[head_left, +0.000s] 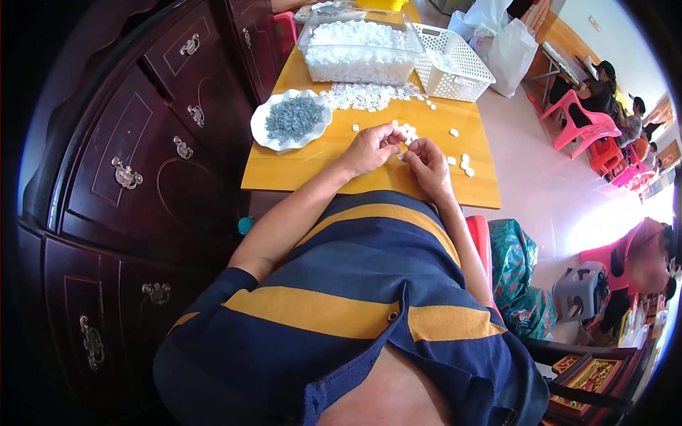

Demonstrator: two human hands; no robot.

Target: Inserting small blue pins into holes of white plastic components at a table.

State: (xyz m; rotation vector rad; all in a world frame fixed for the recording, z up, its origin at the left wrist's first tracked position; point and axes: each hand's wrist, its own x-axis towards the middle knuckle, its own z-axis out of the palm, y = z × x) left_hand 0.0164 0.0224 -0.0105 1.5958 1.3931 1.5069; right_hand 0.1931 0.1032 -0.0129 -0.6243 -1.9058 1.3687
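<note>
A small white piece [403, 147] is pinched between the fingertips of the left hand [371, 148] and right hand [428, 160], above the near table [298, 170]. Loose pieces [463, 162] lie just right. Farther left sits a plate [264, 135]; beyond, a clear bin [355, 64] and basket [455, 71].

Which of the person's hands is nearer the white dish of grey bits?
Left. The left hand sits just right of the white dish; the right hand lies farther right, beyond it.
</note>
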